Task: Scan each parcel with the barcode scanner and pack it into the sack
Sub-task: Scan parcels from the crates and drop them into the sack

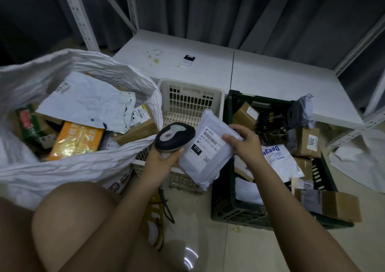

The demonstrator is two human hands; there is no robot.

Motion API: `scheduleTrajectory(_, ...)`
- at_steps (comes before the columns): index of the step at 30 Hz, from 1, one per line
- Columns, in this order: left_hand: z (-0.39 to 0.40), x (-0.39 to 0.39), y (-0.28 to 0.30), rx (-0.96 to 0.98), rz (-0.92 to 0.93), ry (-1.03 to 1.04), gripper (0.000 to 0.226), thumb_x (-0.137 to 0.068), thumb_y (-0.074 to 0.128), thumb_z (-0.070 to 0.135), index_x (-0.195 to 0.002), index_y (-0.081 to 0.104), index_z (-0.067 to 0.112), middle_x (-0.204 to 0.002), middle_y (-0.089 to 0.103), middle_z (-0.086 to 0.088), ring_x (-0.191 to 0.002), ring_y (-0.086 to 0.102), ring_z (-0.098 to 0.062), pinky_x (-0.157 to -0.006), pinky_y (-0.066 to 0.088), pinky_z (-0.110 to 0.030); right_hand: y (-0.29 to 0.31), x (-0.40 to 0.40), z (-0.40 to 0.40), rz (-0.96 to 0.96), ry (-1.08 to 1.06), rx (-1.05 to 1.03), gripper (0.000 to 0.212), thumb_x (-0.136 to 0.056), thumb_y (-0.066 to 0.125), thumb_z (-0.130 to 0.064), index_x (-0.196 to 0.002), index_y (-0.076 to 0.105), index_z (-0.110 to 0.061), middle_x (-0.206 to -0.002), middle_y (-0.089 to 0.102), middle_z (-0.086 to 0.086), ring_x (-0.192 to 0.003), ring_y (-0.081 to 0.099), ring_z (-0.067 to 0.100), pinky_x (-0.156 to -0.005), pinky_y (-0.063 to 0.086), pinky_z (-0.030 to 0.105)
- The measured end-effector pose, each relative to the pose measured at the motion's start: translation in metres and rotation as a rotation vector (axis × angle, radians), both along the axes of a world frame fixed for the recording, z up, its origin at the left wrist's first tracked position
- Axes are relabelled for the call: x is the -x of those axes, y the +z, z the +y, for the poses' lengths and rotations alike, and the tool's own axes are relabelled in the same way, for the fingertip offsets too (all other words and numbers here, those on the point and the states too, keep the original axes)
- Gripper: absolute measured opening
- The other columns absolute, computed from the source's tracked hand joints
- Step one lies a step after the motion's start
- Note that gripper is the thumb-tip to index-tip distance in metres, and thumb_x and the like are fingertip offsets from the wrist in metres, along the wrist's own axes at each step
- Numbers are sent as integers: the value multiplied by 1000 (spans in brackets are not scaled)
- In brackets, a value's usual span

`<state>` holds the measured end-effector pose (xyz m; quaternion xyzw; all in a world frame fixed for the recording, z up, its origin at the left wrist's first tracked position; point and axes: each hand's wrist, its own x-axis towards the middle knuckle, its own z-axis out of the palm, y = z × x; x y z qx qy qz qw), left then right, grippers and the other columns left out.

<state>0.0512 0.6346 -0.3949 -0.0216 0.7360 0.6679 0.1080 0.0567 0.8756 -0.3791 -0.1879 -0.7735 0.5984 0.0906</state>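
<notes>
Left hand [164, 159] gripping barcode scanner [174, 137], head aimed at label of grey parcel [208, 148] pinched by right hand [243, 141] above beige basket [187, 98]. White sack [83, 163] at left, already holding parcels; green crate [233, 213] at right.

Bare forearms, no sleeves, bare knees

A parcel sorting room: bare white metal shelving uprights [80, 19], a large crinkled white woven sack [68, 165] of labelled packages, and a dark green plastic crate [231, 211] of boxes (grey curtains behind).
</notes>
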Motion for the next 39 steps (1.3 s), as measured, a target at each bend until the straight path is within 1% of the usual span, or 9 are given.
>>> scheduleTrajectory(2,-3,-2,1,1,13,3,57,-83,72,13,-135,50,9,-128,59,-7,-117,56,-21,-73,49,-7,5,11,-6,-4,10,-24,27,-87,71,-14,-114,68,-11,-105,63,-1,-91,62,12,-68,52,18)
scheduleTrajectory(4,-6,-3,1,-2,50,-15,62,-83,72,12,-139,46,13,-133,55,-1,-121,53,-14,-80,47,-7,7,19,-9,-9,32,-53,27,-90,68,-16,-116,67,-10,-106,62,0,-86,59,5,-58,47,7)
scheduleTrajectory(8,-8,-7,2,37,98,-104,62,-83,74,25,-138,45,21,-135,54,6,-123,51,-4,-99,44,-22,5,30,-11,-30,78,-46,21,-90,67,-18,-111,66,-15,-113,63,3,-100,62,17,-76,53,23)
scheduleTrajectory(11,-6,-9,1,50,97,-162,53,-84,72,21,-131,47,26,-125,56,16,-110,50,16,-95,44,-11,4,32,-15,-32,85,-48,18,-90,66,-17,-108,65,-17,-107,61,-2,-91,60,8,-75,52,22)
scheduleTrajectory(17,-5,-5,-6,97,133,-158,61,-84,71,24,-139,46,17,-134,55,5,-122,51,-5,-99,42,-21,4,31,-16,-26,77,-41,18,-91,66,-16,-109,65,-17,-100,59,-8,-90,60,9,-77,52,26)
scheduleTrajectory(22,-4,-6,-9,106,142,-136,62,-85,71,23,-140,44,16,-134,54,6,-122,49,-5,-91,39,-9,5,32,-17,-31,77,-31,15,-91,66,-17,-105,62,-22,-99,57,-11,-90,59,8,-75,52,23)
scheduleTrajectory(27,-4,-6,-11,126,118,-139,62,-84,71,25,-139,43,17,-132,54,6,-120,50,-7,-94,39,-21,4,34,-18,-25,70,-43,19,-90,67,-15,-109,66,-14,-95,58,-14,-93,59,13,-80,51,27)
scheduleTrajectory(33,-5,-4,-14,145,94,-153,63,-84,72,29,-139,44,19,-134,55,6,-121,50,-6,-97,40,-22,4,33,-19,-35,77,-55,18,-90,67,-17,-108,66,-16,-96,59,-14,-99,61,17,-87,53,34)
scheduleTrajectory(39,-5,-5,-15,149,84,-150,63,-83,72,30,-139,45,19,-133,55,6,-122,51,-9,-100,41,-27,7,34,-20,-35,71,-47,16,-89,68,-16,-106,66,-17,-98,60,-10,-98,60,16,-82,53,29)
